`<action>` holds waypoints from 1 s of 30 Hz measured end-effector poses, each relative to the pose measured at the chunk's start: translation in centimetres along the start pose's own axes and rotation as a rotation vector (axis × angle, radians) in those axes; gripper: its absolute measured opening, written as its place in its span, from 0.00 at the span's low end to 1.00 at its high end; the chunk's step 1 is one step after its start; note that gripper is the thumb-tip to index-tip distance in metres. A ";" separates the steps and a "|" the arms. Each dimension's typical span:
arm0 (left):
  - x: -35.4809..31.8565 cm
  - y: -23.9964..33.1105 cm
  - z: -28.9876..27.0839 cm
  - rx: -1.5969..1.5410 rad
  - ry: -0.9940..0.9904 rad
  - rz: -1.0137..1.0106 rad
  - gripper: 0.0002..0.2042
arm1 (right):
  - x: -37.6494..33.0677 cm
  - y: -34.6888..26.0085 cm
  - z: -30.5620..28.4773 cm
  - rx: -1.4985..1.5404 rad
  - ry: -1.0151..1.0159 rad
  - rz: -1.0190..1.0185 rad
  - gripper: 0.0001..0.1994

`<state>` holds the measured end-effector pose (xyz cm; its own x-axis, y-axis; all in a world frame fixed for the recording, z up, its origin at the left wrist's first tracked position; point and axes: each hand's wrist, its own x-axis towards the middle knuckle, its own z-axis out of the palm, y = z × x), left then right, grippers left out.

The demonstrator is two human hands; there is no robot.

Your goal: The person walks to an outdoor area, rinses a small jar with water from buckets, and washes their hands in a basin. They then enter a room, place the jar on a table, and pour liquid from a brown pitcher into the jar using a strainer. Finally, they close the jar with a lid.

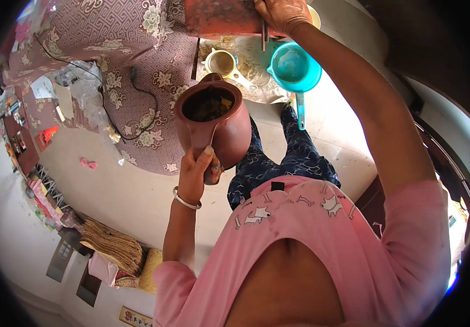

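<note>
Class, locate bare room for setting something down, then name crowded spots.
Bare: patterned cloth between the black cable and red board; pale floor between cloth and left hand. Crowded: around turquoise dipper and cream scoop; at clear plastic.

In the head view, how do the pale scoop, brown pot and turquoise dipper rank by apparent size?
1. Brown pot
2. Turquoise dipper
3. Pale scoop
The pot seems nearer, so real sizes may differ.

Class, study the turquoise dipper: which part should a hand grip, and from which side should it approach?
Probably best by the dipper's long straight handle, approached from the near side. It juts from the round bowl toward the picture's lower edge, with nothing lying across it, whereas the right forearm runs along the bowl's right side in view.
</note>
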<state>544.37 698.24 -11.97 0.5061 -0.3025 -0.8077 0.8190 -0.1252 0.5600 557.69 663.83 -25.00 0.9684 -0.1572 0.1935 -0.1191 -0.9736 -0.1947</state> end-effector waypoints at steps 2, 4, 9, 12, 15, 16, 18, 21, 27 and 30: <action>0.4 0.2 0.0 0.001 -0.008 -0.012 0.15 | 0.0 0.0 0.0 -0.011 -0.011 0.019 0.24; 0.6 0.5 0.1 0.006 -0.007 -0.011 0.15 | 0.2 0.0 0.0 0.011 -0.001 -0.006 0.24; 1.4 2.1 0.5 0.023 -0.019 -0.070 0.15 | 0.2 0.3 -0.3 0.016 -0.005 -0.007 0.23; 1.8 2.9 0.7 0.054 -0.007 -0.109 0.16 | 0.4 0.2 -0.1 0.008 -0.022 -0.003 0.23; 2.1 3.5 0.9 0.060 -0.008 -0.122 0.16 | 0.4 0.2 0.0 -0.009 -0.039 0.015 0.24; 2.1 3.7 0.9 0.073 -0.009 -0.128 0.16 | 0.4 0.2 -0.1 -0.016 -0.047 0.019 0.24; 2.3 4.0 0.8 0.075 -0.013 -0.128 0.16 | 0.5 0.1 -0.3 -0.014 -0.050 0.023 0.24; 2.7 4.2 0.7 0.046 -0.016 -0.119 0.16 | 0.4 0.2 -0.3 0.009 -0.049 0.027 0.24; 3.5 5.3 0.9 0.026 -0.002 -0.149 0.15 | 0.4 0.3 -0.8 0.024 -0.065 0.022 0.24; 3.6 5.6 1.0 0.025 0.000 -0.165 0.15 | 0.5 0.2 -1.1 0.051 -0.070 0.032 0.24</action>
<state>550.48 695.47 -11.52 0.3651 -0.2759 -0.8891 0.8840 -0.1966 0.4240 557.90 663.38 -23.83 0.9774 -0.1743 0.1194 -0.1406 -0.9583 -0.2486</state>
